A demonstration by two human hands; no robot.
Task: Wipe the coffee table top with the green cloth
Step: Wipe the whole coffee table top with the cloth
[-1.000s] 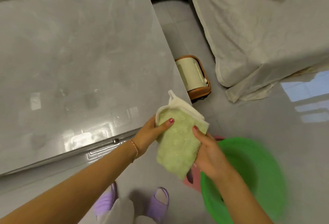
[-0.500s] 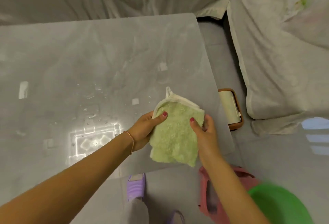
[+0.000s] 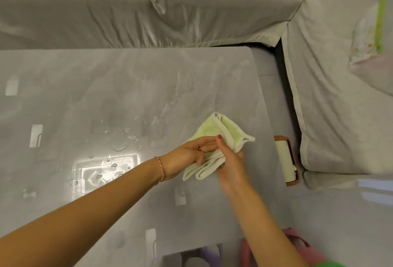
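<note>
Both hands hold one green cloth in a closed grip: left hand at its near fold, right hand pinching the other side, apparently folding it into a pad for wiping. It hangs above the coffee table surface, right portion. Water droplets remain; wiping appears not begun.

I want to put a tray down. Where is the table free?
The table is bare left of the hands and up to the sofa, though droplets lie there. The cloth and both hands fill the right edge.
</note>
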